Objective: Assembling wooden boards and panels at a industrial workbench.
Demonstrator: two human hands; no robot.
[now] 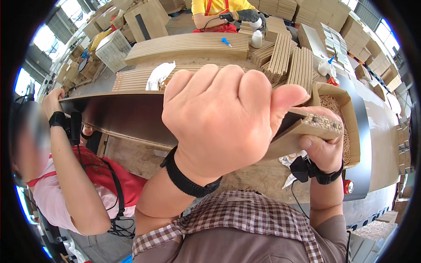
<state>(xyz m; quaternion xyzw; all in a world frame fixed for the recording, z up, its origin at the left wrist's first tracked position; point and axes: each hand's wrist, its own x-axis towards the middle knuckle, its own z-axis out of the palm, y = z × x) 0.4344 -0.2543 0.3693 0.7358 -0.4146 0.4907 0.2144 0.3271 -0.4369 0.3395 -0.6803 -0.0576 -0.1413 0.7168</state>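
Observation:
A long panel with a dark face (127, 115) lies across in front of me, tilted, stretching from the left to my right hand. At its right end a chipboard strip (287, 141) shows a rough cut face with small dark spots. My right hand (325, 151) grips this end, thumb on the near side. Large and close to the camera, my left hand (219, 114) is closed in a fist, back upward and thumb pointing right. Its curled fingers are hidden, and I cannot tell whether it touches the panel. Both wrists wear black straps.
A co-worker in a red apron (87, 153) holds the panel's left end. Opposite, a gloved person (223, 13) handles a white bottle. Strip stacks (193, 44), a blue-tipped tool (226, 42) and another bottle (257, 39) lie beyond. Right stands a dowel-filled carton (354, 144).

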